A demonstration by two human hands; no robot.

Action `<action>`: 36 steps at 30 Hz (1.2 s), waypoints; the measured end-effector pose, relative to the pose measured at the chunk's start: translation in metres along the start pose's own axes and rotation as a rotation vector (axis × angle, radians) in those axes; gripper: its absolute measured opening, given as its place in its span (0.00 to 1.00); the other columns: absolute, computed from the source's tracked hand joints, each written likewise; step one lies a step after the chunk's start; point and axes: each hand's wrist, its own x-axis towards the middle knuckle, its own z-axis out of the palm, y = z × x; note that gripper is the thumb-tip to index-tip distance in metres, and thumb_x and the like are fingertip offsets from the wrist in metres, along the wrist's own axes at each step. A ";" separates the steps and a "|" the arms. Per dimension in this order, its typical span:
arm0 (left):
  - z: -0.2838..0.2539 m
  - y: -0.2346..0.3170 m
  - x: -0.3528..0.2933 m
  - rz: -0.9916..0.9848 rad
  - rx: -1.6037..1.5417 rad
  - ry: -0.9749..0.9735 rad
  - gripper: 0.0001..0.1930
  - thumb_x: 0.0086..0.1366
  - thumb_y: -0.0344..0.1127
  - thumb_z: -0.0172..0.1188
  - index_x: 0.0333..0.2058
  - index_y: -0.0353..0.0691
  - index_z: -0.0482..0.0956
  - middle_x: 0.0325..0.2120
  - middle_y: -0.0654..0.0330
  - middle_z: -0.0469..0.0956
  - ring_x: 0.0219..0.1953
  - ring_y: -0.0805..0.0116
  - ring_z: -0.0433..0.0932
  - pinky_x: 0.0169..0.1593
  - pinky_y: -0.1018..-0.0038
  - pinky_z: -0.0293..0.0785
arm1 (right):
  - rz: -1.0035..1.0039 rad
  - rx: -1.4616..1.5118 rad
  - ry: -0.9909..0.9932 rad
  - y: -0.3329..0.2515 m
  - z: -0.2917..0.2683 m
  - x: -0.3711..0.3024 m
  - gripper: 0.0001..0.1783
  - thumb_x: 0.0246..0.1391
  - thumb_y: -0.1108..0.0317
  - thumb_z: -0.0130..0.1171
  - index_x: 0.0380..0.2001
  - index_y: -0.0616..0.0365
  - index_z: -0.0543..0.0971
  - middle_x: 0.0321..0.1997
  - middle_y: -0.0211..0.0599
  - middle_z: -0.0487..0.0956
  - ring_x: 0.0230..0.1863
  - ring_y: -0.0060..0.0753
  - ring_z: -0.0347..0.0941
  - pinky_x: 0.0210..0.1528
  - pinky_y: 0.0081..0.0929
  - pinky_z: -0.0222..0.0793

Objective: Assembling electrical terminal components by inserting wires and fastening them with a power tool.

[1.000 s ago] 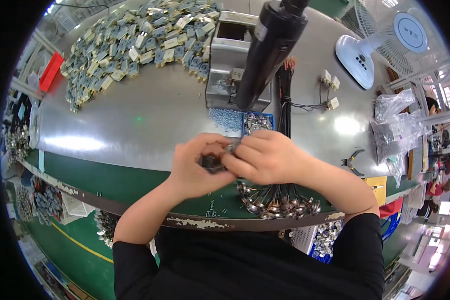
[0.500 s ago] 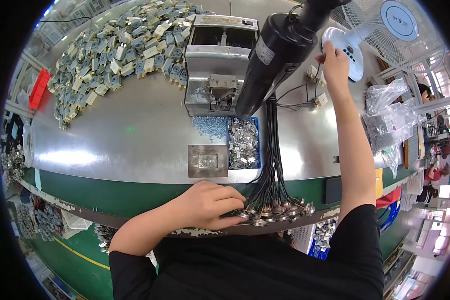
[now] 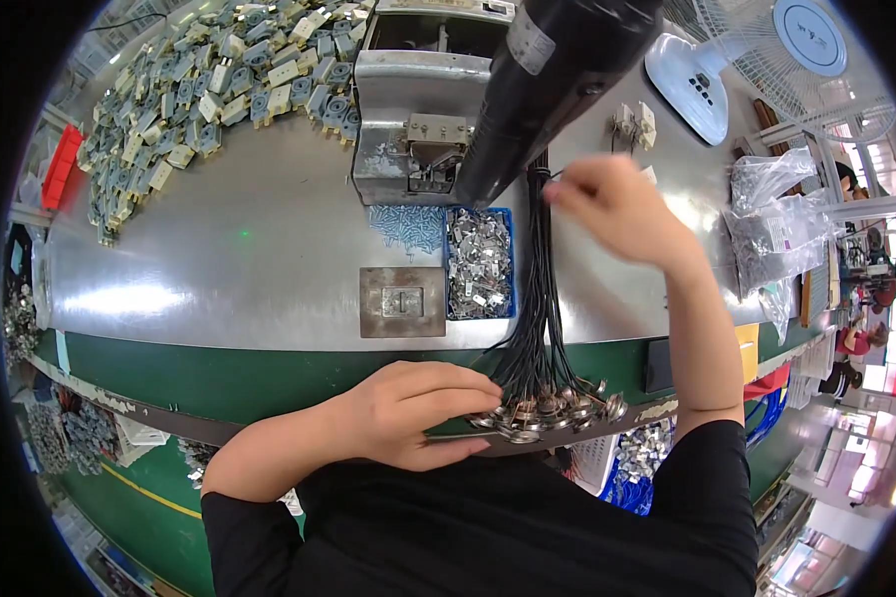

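A bundle of black cables (image 3: pixel 536 289) runs toward me over the table's front edge. Round metal caps (image 3: pixel 543 410) cluster at its near end. My left hand (image 3: pixel 408 413) lies beside those caps, thumb and fingers apart, fingertips at the nearest ones. Close to the far part of the bundle, my right hand (image 3: pixel 612 209) is raised with its fingers curled together. Motion blurs its fingertips, so what they pinch cannot be made out. Left of the cables sit a blue tray (image 3: pixel 513 284) of small metal clips, a pile of bluish screws (image 3: pixel 406 227) and a square metal plate (image 3: pixel 403 303).
A grey metal machine (image 3: pixel 408 149) stands behind the screws, with a black cylinder (image 3: pixel 558 85) slanting in front. Many grey and cream block-shaped parts (image 3: pixel 229 85) heap at far left. A white fan (image 3: pixel 687 90), cream connectors (image 3: pixel 632 124) and plastic bags (image 3: pixel 777 219) lie right.
My right hand has come back from beside the fan to the cable bundle. My left hand has loosened, its thumb now farther from the fingers. The whole view has shifted slightly.
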 end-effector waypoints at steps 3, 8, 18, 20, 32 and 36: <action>0.000 0.012 0.010 -0.051 -0.100 -0.055 0.25 0.53 0.31 0.73 0.49 0.35 0.77 0.49 0.51 0.80 0.39 0.59 0.84 0.40 0.70 0.82 | -0.052 -0.105 -0.023 -0.006 0.031 -0.016 0.16 0.57 0.62 0.58 0.23 0.65 0.77 0.23 0.51 0.76 0.27 0.54 0.74 0.31 0.43 0.70; 0.009 0.016 0.013 0.041 0.041 -0.171 0.27 0.52 0.31 0.72 0.52 0.34 0.76 0.51 0.49 0.79 0.41 0.57 0.84 0.42 0.69 0.81 | -0.020 -0.219 0.127 -0.010 0.051 -0.023 0.16 0.56 0.63 0.56 0.20 0.64 0.76 0.25 0.52 0.77 0.29 0.59 0.74 0.33 0.48 0.70; -0.016 0.014 0.008 -0.246 -0.056 -0.007 0.24 0.51 0.34 0.73 0.47 0.36 0.79 0.35 0.57 0.82 0.37 0.60 0.83 0.42 0.69 0.78 | 0.245 0.501 0.255 -0.001 0.057 -0.033 0.16 0.61 0.66 0.57 0.22 0.64 0.75 0.18 0.28 0.70 0.21 0.18 0.65 0.24 0.23 0.61; -0.015 0.013 0.006 -0.253 -0.072 -0.062 0.23 0.51 0.34 0.73 0.47 0.37 0.80 0.35 0.58 0.82 0.36 0.61 0.81 0.42 0.70 0.76 | 0.359 0.752 0.295 -0.007 0.053 -0.031 0.16 0.64 0.65 0.55 0.22 0.58 0.73 0.19 0.23 0.69 0.21 0.15 0.61 0.24 0.20 0.57; -0.009 0.023 0.018 -0.242 -0.071 -0.072 0.14 0.60 0.30 0.64 0.45 0.34 0.80 0.40 0.54 0.83 0.34 0.56 0.83 0.39 0.67 0.79 | 0.183 0.537 -0.196 -0.012 0.043 -0.065 0.14 0.63 0.64 0.60 0.27 0.62 0.76 0.20 0.19 0.66 0.23 0.11 0.58 0.25 0.19 0.55; -0.020 0.020 0.062 -0.354 0.389 -0.132 0.12 0.62 0.27 0.59 0.45 0.33 0.80 0.39 0.54 0.83 0.37 0.56 0.83 0.40 0.66 0.78 | 0.134 0.622 -0.171 -0.012 0.045 -0.076 0.12 0.64 0.67 0.59 0.29 0.63 0.74 0.24 0.18 0.67 0.27 0.11 0.58 0.28 0.18 0.55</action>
